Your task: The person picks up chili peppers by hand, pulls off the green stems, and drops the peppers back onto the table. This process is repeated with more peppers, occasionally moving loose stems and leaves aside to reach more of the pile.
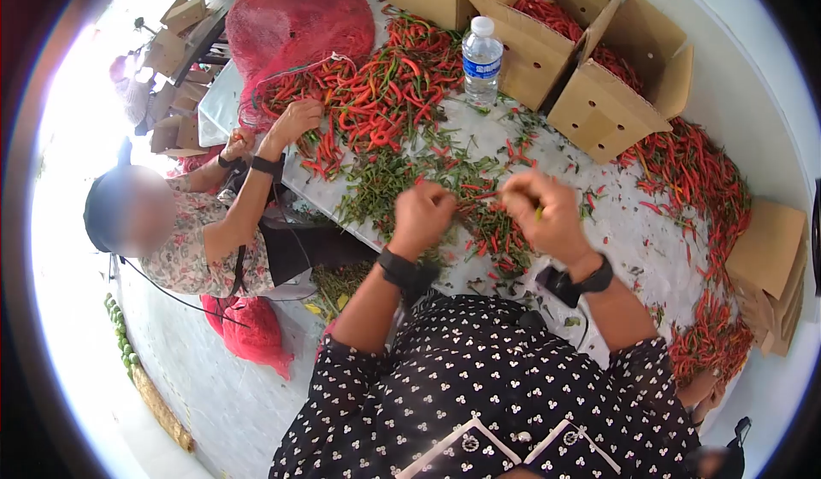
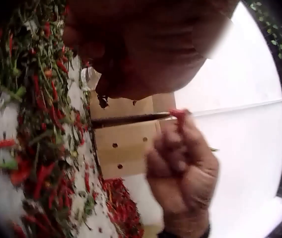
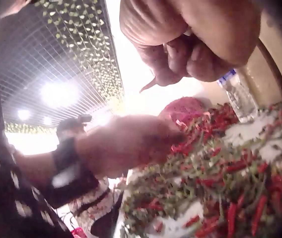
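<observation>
My right hand (image 1: 543,214) pinches a thin red chili pepper (image 1: 487,195) above the table. Its tip (image 3: 148,85) sticks out past the fingers in the right wrist view, and a bit of green (image 1: 539,214) shows inside the palm. Facing it is my left hand (image 1: 423,218), fingers curled and thumb near the forefinger, close to the chili's other end; I cannot tell whether something lies between these fingertips. Under both hands spreads a heap of green stems (image 1: 372,192) mixed with red chilies (image 1: 505,239).
A large chili pile (image 1: 385,94) lies by a red mesh sack (image 1: 299,17) at the far left. Beyond my hands stand a water bottle (image 1: 481,64) and cardboard boxes (image 1: 611,107) of chilies. More chilies (image 1: 693,180) line the right edge. Another person (image 1: 218,222) works at left.
</observation>
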The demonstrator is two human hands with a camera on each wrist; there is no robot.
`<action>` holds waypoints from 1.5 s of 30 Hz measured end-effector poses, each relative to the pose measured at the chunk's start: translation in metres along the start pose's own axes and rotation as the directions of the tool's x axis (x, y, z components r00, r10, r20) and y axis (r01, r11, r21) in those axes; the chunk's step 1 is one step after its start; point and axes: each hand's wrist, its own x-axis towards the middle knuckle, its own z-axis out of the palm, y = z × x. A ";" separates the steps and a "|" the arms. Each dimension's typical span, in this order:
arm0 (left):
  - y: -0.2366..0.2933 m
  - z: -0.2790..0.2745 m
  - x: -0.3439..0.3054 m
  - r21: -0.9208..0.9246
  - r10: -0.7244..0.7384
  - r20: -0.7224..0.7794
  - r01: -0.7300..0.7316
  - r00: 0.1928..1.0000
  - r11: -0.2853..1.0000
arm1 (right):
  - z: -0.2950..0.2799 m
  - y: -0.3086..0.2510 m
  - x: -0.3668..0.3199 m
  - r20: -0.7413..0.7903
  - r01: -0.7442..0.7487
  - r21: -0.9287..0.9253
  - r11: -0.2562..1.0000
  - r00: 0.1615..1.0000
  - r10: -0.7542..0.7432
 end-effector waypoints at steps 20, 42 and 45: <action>-0.057 -0.011 -0.004 0.390 0.130 0.193 -0.197 0.973 0.900 | 0.033 0.075 -0.010 0.192 -0.369 0.014 0.930 0.913 0.359; 0.002 0.013 -0.034 0.534 -0.019 0.341 -0.177 0.940 0.827 | 0.056 0.096 -0.028 0.233 -0.402 -0.067 0.913 0.884 0.406; -0.002 0.018 -0.033 0.482 0.044 0.339 -0.214 0.940 0.850 | 0.050 0.097 -0.035 0.234 -0.462 0.010 0.887 0.863 0.447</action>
